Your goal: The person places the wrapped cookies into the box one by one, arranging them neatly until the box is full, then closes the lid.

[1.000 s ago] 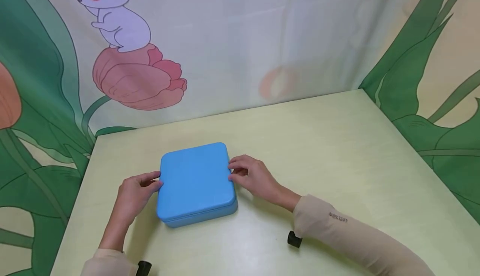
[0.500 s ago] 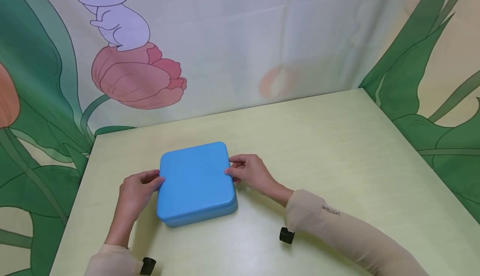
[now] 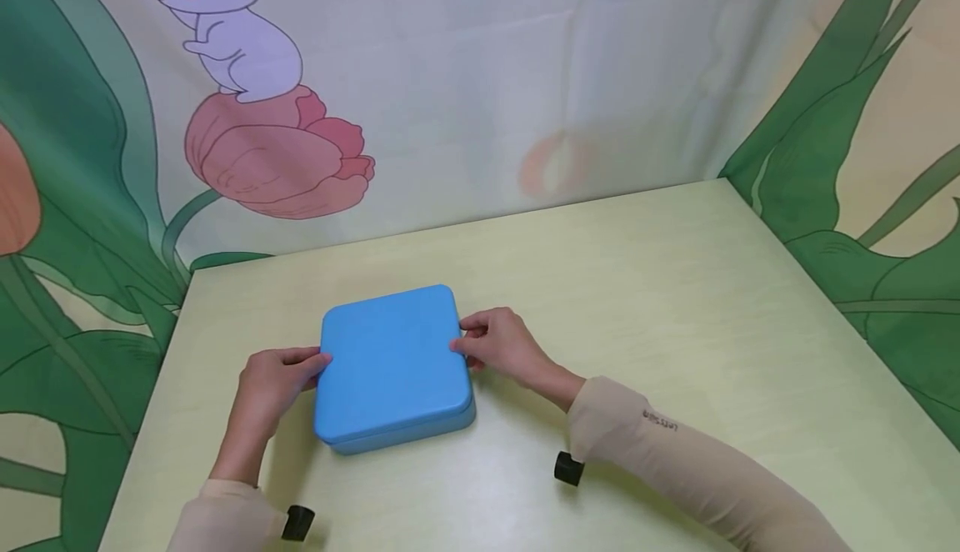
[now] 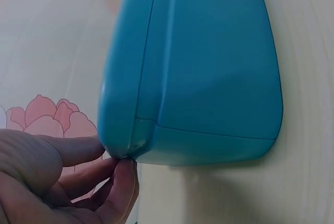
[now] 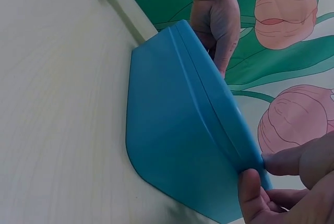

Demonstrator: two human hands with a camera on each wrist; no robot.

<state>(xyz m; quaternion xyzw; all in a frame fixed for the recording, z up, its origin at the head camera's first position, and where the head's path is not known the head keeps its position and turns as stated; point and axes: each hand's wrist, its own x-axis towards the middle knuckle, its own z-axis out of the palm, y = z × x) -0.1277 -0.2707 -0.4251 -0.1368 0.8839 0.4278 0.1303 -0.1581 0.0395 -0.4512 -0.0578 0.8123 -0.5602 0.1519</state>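
Note:
A blue square box (image 3: 405, 434) stands on the table with its lid (image 3: 393, 360) on; in the head view the seam runs along the front side. On the left, my left hand (image 3: 267, 387) pinches the lid's edge, thumb on top and fingertips tucked beneath the lip, as the left wrist view shows on the lid (image 4: 122, 78). Opposite it, my right hand (image 3: 513, 346) pinches the lid's right edge, the thumb lying over the top. The right wrist view shows those fingertips (image 5: 250, 182) at the seam. Whatever is inside the box is hidden.
The pale table (image 3: 637, 285) extends mostly to the right of the box. Behind it hangs a printed curtain (image 3: 480, 77) with flowers and a cartoon animal. A black wrist device (image 3: 298, 524) sits at the left sleeve, another black device (image 3: 568, 469) at the right.
Both thumbs have shifted from the sides onto the top edges of the lid. The right forearm has drawn slightly left. The box has stayed in place.

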